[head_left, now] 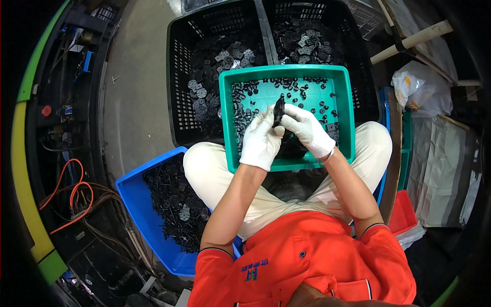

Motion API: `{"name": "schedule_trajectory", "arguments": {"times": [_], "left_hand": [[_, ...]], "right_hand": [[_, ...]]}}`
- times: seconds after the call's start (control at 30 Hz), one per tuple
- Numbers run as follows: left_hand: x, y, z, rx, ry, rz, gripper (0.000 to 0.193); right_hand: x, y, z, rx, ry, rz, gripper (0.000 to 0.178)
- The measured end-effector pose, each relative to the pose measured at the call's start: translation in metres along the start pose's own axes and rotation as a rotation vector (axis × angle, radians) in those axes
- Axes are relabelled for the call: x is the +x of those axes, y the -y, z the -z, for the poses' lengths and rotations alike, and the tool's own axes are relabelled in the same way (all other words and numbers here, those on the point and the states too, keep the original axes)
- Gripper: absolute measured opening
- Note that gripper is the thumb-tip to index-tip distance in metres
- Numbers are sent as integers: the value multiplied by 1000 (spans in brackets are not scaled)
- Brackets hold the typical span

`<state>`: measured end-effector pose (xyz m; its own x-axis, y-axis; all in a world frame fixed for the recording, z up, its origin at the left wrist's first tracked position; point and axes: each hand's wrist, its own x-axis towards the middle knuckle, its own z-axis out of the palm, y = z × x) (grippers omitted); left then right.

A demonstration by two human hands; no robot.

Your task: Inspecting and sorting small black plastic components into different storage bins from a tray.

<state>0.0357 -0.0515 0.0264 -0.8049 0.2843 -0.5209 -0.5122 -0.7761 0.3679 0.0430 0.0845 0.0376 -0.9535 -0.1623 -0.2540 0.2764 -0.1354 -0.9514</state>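
Observation:
Both my hands wear white gloves and meet over a green tray (350, 112). My left hand (260, 142) is closed on the lower left side of a dark, flat black part (279, 110), which is held on edge. My right hand (310, 132) grips the same part from the right with its fingers bent. The part's exact kind cannot be made out. Many small round black pieces (290, 83) lie scattered over the tray floor, mostly along its far and left sides. Larger black pieces lie partly hidden under my hands.
Beyond the tray, a left black crate (180, 87) and a right black crate (358, 61) hold flat black plates. A blue bin (148, 230) of black parts sits at my left. Machinery with orange cable (82, 184) lines the far left; a red bin (403, 212) is at right.

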Motion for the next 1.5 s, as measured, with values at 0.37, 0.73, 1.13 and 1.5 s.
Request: {"name": "schedule_trajectory", "arguments": {"times": [0.37,0.73,1.13,1.5], "left_hand": [[-2,4,1,81,-200,174,24],[-19,-2,-9,489,34,-297,25],[-6,-17,-10,816,-36,-372,27],[5,-43,-10,768,-14,-483,45]], "right_hand": [[-9,0,-12,9,9,-4,26],[-9,9,-10,24,-224,-71,17],[-13,-17,31,-876,-246,172,29],[-38,-44,54,-1377,-131,-112,31]]}}
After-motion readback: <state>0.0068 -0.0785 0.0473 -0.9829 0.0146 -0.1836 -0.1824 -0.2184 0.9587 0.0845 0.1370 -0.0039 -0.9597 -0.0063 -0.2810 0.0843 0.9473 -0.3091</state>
